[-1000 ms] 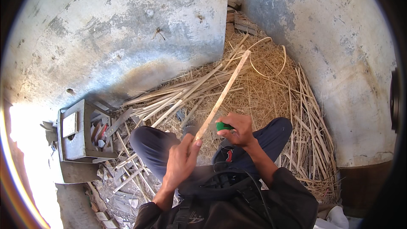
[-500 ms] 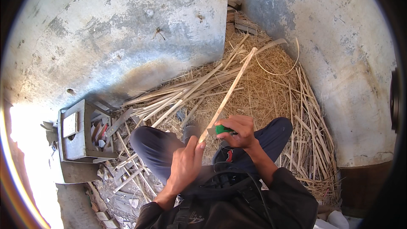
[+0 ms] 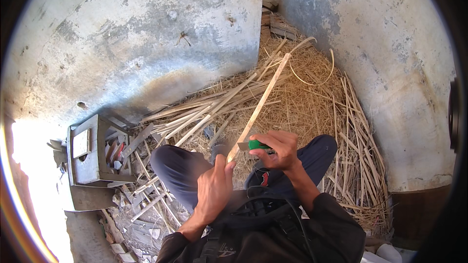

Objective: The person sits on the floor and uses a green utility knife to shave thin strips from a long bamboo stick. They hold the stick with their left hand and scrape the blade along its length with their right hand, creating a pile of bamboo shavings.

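Observation:
A long pale strip of split wood or bamboo [image 3: 263, 98] slants up and away from my lap, its near end pinched in my left hand [image 3: 214, 187]. My right hand [image 3: 281, 150] is closed round the green handle of a knife [image 3: 257, 144]. The knife's short, flat blade lies against the strip a little beyond my left thumb. At the strip's far end a thin shaving [image 3: 312, 84] curls round in a loop over the straw. Part of the handle is covered by my right fingers.
I sit cross-legged, knees [image 3: 170, 168] on both sides. Fine shavings [image 3: 307, 112] heap ahead of me. Long strips [image 3: 214, 109] lie at the left, more strips [image 3: 356, 165] along the right wall [image 3: 390, 92]. A wooden box [image 3: 95, 153] stands at the left among debris.
The knife and right hand have shifted slightly right and up. The strip's far end has swung a little left, and the curled shaving there has changed shape and moved.

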Available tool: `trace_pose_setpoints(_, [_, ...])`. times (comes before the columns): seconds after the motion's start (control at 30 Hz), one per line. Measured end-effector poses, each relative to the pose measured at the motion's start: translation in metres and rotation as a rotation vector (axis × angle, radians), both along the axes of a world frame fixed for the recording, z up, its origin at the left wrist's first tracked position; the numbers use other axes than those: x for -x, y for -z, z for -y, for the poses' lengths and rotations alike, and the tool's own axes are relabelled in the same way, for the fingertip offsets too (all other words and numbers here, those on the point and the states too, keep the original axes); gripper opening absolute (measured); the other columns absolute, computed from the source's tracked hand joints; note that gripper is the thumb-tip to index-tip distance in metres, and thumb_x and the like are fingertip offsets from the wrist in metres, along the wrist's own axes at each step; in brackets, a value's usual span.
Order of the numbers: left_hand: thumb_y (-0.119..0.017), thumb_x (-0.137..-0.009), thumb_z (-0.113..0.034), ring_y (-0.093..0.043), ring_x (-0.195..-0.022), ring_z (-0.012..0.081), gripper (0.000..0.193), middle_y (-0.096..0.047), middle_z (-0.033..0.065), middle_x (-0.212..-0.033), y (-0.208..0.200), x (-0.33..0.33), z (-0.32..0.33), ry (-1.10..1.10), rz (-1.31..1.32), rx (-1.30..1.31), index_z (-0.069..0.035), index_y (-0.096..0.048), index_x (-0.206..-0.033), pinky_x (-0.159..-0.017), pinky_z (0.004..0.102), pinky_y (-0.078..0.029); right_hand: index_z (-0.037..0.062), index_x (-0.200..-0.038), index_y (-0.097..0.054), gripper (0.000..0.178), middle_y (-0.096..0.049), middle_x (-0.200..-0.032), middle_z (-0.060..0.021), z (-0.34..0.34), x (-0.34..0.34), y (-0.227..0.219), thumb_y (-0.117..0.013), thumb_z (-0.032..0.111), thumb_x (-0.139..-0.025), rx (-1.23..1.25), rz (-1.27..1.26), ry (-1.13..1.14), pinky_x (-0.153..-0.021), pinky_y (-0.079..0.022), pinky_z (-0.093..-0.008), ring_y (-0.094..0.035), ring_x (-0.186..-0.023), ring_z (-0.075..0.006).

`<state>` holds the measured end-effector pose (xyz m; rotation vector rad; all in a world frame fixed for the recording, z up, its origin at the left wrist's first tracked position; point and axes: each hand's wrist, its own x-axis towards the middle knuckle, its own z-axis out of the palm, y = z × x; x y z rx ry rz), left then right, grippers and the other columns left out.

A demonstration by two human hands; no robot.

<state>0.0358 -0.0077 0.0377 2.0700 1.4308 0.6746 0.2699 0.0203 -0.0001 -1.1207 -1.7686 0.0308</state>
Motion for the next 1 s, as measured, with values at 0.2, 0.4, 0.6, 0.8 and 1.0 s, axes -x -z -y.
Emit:
trace_pose_setpoints(0.2, [-0.060,-0.114,-0.024,-0.064,-0.063,0.0501,0.024,-0.061,0.0230,-0.065,0.004,0.002,0.000,-0.006,-0.004,0.000,-0.005,-0.050,-0.103,-0.054,0.0602,-0.045,0.0148,-0.102,-0.083,0.034,-0.065,-0.068,0.0018,-0.003,-0.001,-0.001,-0.089,0.046,-0.088,-0.041,0.035,0.037,-0.050,-0.045,-0.0342,-0.060,-0.053,-0.0191])
trace_pose_setpoints(0.4, [-0.061,-0.113,-0.025,-0.064,-0.063,0.0502,0.024,-0.062,0.0230,-0.065,0.002,0.003,-0.001,-0.012,-0.014,0.009,-0.006,-0.050,-0.103,-0.054,0.0609,-0.045,0.0103,-0.106,-0.084,0.033,-0.075,-0.077,-0.0014,-0.006,-0.002,0.009,-0.087,0.040,-0.093,-0.065,0.019,0.065,-0.052,-0.048,-0.0320,-0.065,-0.056,-0.0173])
trace_pose_setpoints(0.6, [-0.061,-0.113,-0.024,-0.065,-0.065,0.0507,0.024,-0.064,0.0234,-0.067,0.016,0.014,0.012,0.041,-0.056,0.058,-0.005,-0.050,-0.104,-0.055,0.0605,-0.046,0.0022,-0.114,-0.084,0.033,-0.079,-0.080,-0.0101,-0.033,-0.063,-0.001,-0.082,0.032,-0.100,0.011,-0.170,0.371,-0.054,-0.052,-0.0289,-0.072,-0.064,-0.0156])
trace_pose_setpoints(0.8, [-0.059,-0.113,-0.023,-0.067,-0.067,0.0517,0.021,-0.066,0.0250,-0.068,0.013,0.017,0.022,0.123,-0.092,0.162,-0.005,-0.050,-0.105,-0.058,0.0618,-0.050,0.0037,-0.112,-0.084,0.042,-0.069,-0.070,-0.0005,-0.060,-0.107,0.022,-0.073,0.044,-0.107,0.021,-0.265,0.560,-0.052,-0.038,-0.0268,-0.054,-0.054,-0.0090])
trace_pose_setpoints(1.0, [-0.054,-0.115,-0.025,-0.066,-0.068,0.0460,0.022,-0.062,0.0236,-0.070,0.027,0.032,0.023,0.272,0.027,0.127,-0.003,-0.054,-0.111,-0.061,0.0544,-0.051,0.0071,-0.123,-0.083,0.048,-0.041,-0.063,0.0068,-0.047,-0.139,0.023,-0.064,0.050,-0.112,0.427,-0.568,0.480,-0.055,-0.031,-0.0313,-0.034,-0.054,-0.0072])
